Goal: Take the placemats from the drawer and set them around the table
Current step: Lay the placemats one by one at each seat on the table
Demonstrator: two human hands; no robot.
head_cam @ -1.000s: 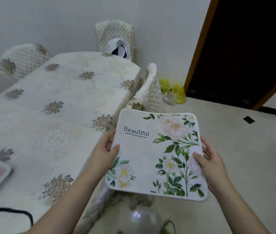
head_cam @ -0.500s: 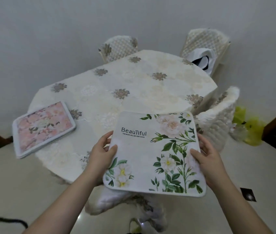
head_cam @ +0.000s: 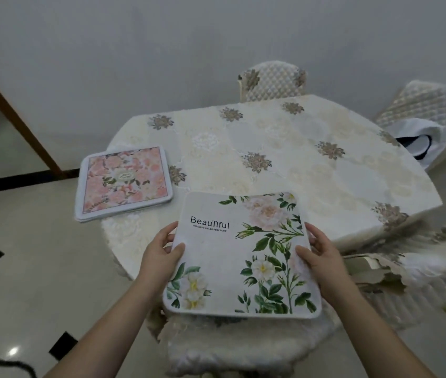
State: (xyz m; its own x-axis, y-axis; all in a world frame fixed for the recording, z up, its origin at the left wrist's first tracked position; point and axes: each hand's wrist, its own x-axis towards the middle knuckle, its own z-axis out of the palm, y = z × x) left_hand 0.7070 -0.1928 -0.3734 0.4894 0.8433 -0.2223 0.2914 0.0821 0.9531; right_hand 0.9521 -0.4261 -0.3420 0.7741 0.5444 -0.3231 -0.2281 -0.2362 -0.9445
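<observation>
Both hands hold a white floral placemat (head_cam: 243, 255) above the near edge of the cloth-covered worktop (head_cam: 284, 159): the left hand (head_cam: 161, 252) and right hand (head_cam: 322, 257) each close their grip on a side edge. A pink placemat (head_cam: 125, 182) lies at the worktop's left.

hands (head_cam: 161, 251) gripping placemat (head_cam: 243, 255), table (head_cam: 298, 159) probably beneath

Quilted chairs (head_cam: 272, 81), white bag (head_cam: 418, 137)
</observation>
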